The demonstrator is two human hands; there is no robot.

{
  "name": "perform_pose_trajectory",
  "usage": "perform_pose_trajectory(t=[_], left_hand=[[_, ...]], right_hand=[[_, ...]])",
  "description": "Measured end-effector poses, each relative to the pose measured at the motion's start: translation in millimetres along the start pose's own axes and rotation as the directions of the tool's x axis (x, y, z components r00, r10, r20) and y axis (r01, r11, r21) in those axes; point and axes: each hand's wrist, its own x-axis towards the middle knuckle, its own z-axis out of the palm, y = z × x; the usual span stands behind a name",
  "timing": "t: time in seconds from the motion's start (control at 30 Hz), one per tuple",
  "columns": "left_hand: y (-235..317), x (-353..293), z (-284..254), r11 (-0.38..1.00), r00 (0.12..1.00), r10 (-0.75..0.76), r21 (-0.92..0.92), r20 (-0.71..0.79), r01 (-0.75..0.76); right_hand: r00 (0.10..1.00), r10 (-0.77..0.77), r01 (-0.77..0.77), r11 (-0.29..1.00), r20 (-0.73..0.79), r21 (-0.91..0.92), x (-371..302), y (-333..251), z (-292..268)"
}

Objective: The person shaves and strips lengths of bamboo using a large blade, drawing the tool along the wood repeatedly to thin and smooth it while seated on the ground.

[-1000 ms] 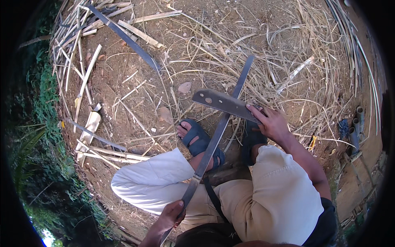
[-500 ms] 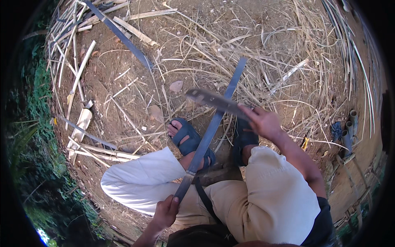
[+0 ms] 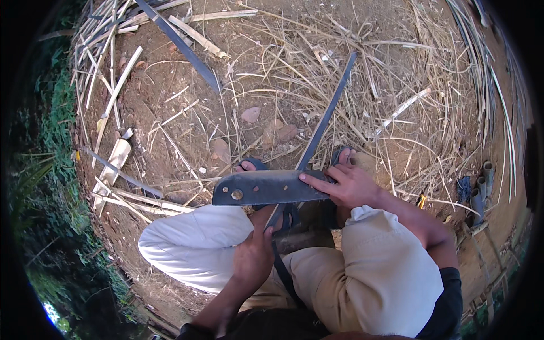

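Observation:
My left hand is closed around the near end of a long, flat, dark strip, which looks like split bamboo. The strip slants away from me to the right, its far part over the pale shavings. In my right hand is a broad, dark blade, like a cleaver, with several holes in it. One finger lies stretched along the blade. It crosses over the strip just beyond my left hand; whether they touch I cannot tell. The blade's handle is hidden in my grip.
Between my bent knees are my sandalled feet. Pale shavings cover the ground ahead. Split bamboo pieces and another dark strip lie to the left. Bamboo tubes stand at the right, near long strips.
The blade has swung nearer to me and now shows its broad side. My left hand has moved forward and right. The strip has turned, showing a narrower face.

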Motion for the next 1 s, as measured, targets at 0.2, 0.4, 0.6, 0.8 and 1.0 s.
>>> perform_pose_trajectory(t=[0.2,0.4,0.6,0.8,1.0], left_hand=[[-6,3,10,0.983,0.994,0.092,0.167,-0.064,-0.080],[3,3,0,0.990,0.998,-0.031,0.139,-0.060,0.039],[2,-2,-2,0.973,0.999,-0.034,0.227,-0.032,0.040],[8,-4,-6,0.970,0.996,-0.092,0.226,-0.015,0.093],[12,1,-11,0.970,0.976,-0.194,0.169,0.104,0.175]], right_hand=[[0.991,-0.123,0.130,0.983,0.057,-0.128,-7,-3,-19],[0.996,0.012,-0.033,0.972,-0.090,-0.232,-23,2,-19],[0.719,0.692,-0.686,0.722,0.062,-0.092,-31,48,-38],[0.985,0.108,-0.105,0.994,0.134,-0.032,-13,-3,-43],[0.990,0.127,-0.116,0.982,0.065,-0.152,-13,1,-37]])
